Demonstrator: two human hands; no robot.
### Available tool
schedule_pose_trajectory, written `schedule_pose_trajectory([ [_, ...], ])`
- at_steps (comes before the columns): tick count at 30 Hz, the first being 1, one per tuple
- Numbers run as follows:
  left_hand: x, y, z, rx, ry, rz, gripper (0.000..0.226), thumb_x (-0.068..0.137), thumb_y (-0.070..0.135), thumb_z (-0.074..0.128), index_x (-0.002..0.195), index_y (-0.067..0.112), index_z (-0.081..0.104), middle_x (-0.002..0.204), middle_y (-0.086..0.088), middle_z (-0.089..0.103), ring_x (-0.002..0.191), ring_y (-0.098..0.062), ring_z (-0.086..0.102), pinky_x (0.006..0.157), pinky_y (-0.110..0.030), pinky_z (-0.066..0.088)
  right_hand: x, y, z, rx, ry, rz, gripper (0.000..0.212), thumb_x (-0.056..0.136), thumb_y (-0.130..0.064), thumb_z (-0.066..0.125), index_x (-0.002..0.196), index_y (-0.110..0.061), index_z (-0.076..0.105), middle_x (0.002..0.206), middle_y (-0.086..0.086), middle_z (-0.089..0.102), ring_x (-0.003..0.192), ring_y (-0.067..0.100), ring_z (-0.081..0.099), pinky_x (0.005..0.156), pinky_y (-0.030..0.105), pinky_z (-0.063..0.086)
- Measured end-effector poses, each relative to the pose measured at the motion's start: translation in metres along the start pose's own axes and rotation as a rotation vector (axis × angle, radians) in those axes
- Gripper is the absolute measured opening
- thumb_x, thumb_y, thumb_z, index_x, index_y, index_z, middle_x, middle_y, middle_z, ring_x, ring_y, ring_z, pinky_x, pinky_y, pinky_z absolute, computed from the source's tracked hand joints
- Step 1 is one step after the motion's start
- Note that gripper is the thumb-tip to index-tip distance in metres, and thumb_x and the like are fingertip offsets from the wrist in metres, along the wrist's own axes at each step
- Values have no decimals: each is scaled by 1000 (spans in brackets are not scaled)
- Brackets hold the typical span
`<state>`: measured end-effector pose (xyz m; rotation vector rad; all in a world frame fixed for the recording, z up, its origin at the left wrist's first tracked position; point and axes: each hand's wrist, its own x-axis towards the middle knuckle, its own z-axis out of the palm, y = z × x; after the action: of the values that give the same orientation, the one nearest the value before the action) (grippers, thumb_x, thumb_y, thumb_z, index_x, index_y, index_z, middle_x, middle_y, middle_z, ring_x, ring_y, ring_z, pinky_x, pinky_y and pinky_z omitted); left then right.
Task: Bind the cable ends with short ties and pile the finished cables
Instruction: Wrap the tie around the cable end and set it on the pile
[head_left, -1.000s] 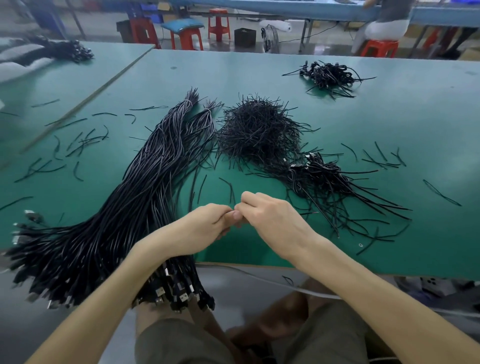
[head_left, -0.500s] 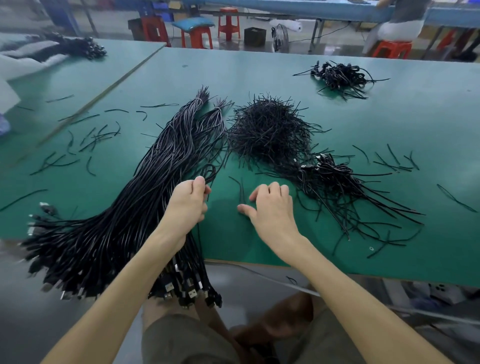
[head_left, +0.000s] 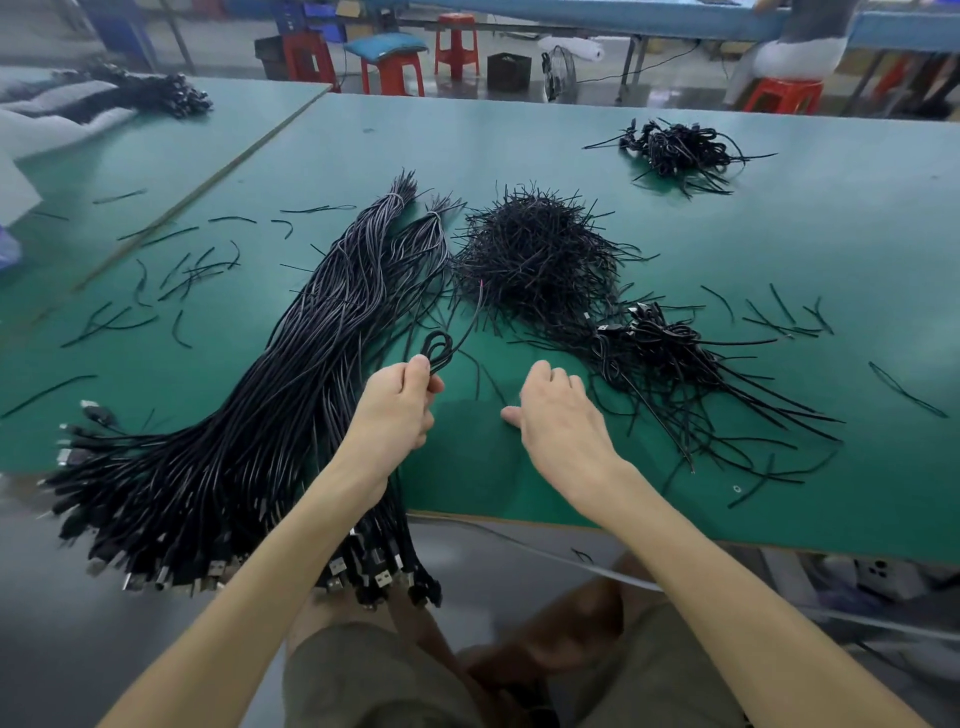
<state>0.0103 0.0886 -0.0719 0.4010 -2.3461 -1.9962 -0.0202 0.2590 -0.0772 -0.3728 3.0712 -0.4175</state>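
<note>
A long bundle of black cables (head_left: 270, 415) lies diagonally on the green table (head_left: 519, 145), its USB plugs hanging over the near edge. My left hand (head_left: 395, 410) is shut on one cable, whose end makes a small loop (head_left: 439, 347) above my fingers. My right hand (head_left: 558, 415) hovers open over the table just right of it, holding nothing. A mound of short black ties (head_left: 535, 254) sits behind my hands. A pile of tied cables (head_left: 660, 348) lies to the right of my right hand.
A second small heap of cables (head_left: 675, 150) lies at the far right. Loose ties (head_left: 171, 280) are scattered at the left and right. An adjoining green table (head_left: 130, 145) holds more cables. Red stools (head_left: 389, 73) stand beyond the far edge.
My hands have parted from being pinched together near the table edge. My left hand has moved to the bundle and lifted a looped cable end; my right hand has opened.
</note>
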Motion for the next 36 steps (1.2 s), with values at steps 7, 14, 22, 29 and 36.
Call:
schedule_pose_trajectory([
  [7,-2,2,4,-3,3,0,37,112,28,34,87,9,54,61,4,33,46,-11,29,43,-26,25,1,5,3,-37,-3,-9,27,109,-25,44,121,-4,54,121,14,51,116,29,44,96,36,44],
  [14,-3,3,2,-6,26,7,38,112,30,34,88,8,55,63,3,36,47,-10,32,43,-24,27,-6,12,5,4,57,-23,20,108,-27,46,114,-9,51,114,10,54,107,25,46,88,34,45],
  [22,-5,3,10,-10,23,-5,38,112,30,34,88,9,54,63,3,35,47,-10,31,41,-20,27,0,14,6,-59,33,-26,22,108,-23,46,117,-6,55,119,13,51,114,27,44,93,34,45],
  [29,-5,3,5,-64,34,-24,34,111,27,36,88,10,53,62,5,35,48,-10,30,43,-23,26,-5,21,2,112,72,15,7,106,-12,46,109,-6,50,109,11,59,102,26,51,79,34,43],
  [36,-6,1,11,-113,26,-56,31,112,25,35,91,10,53,64,4,34,48,-11,30,41,-22,26,-22,29,-11,1141,91,157,9,98,-9,66,94,-13,58,76,-3,71,67,7,59,61,21,45],
])
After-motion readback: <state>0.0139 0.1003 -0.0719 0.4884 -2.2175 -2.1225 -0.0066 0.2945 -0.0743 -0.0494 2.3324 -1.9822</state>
